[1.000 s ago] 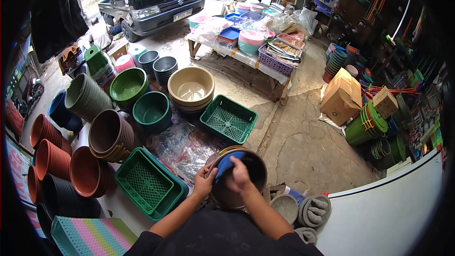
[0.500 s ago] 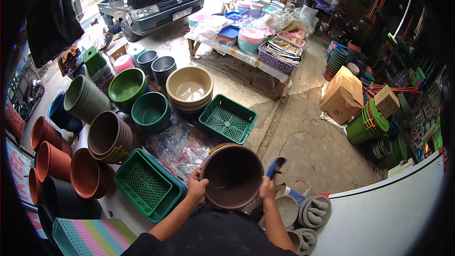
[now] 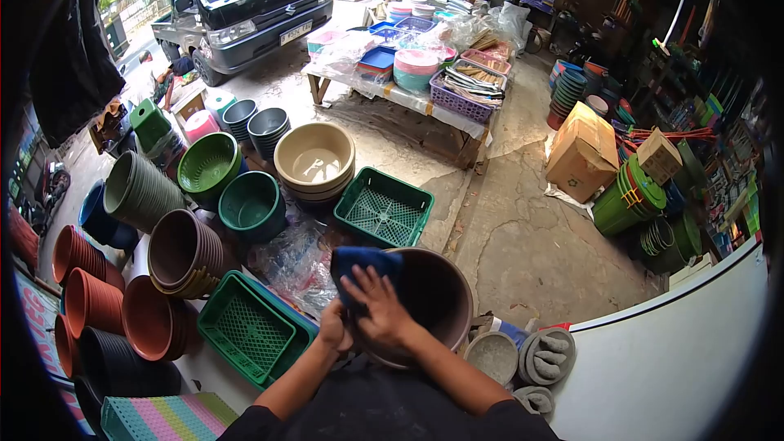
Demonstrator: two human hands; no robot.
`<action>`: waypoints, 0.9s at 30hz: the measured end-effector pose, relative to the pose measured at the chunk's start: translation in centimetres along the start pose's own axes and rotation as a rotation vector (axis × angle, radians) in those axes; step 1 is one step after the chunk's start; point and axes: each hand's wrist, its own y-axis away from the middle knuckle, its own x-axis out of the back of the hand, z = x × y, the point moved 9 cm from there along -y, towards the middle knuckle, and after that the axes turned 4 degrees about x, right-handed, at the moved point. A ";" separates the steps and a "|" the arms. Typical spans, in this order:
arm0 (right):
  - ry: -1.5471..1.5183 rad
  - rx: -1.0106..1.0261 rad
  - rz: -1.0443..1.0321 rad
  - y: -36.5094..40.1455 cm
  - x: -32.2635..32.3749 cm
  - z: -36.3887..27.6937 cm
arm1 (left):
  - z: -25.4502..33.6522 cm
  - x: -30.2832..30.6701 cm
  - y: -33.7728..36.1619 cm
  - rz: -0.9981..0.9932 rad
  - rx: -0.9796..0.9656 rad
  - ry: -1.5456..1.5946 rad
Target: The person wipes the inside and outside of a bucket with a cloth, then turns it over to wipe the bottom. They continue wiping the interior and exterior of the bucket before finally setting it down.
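Note:
A large dark brown plant pot (image 3: pixel 437 298) sits in front of my body, its mouth facing up toward me. My left hand (image 3: pixel 335 327) is closed on the pot's left rim. A dark blue cloth (image 3: pixel 363 260) lies over the rim's far left part. My right hand (image 3: pixel 377 304) presses this cloth against the pot, its fingers spread across it. The palm side and the cloth under it are hidden. Just left of the pot are a crumpled clear plastic wrapper (image 3: pixel 290 265) and stacked green baskets (image 3: pixel 249 331).
Stacked brown pots (image 3: pixel 184 249) and terracotta pots (image 3: pixel 151 318) stand on the left. A green basket (image 3: pixel 384 206) and a beige basin (image 3: pixel 314 155) lie ahead. Grey stone pots (image 3: pixel 492 357) sit at right beside a white panel (image 3: pixel 661 343). A goods table (image 3: pixel 392 90) and truck (image 3: pixel 253 8) stand farther off.
My right hand has swung from the pot's right side to its left rim, bringing the blue cloth across. The pot has shifted slightly right. My view has turned a little.

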 end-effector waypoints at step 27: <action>0.043 -0.156 0.218 5.5 12.4 6.9 | 4.2 2.3 -1.0 -0.030 -0.087 -0.425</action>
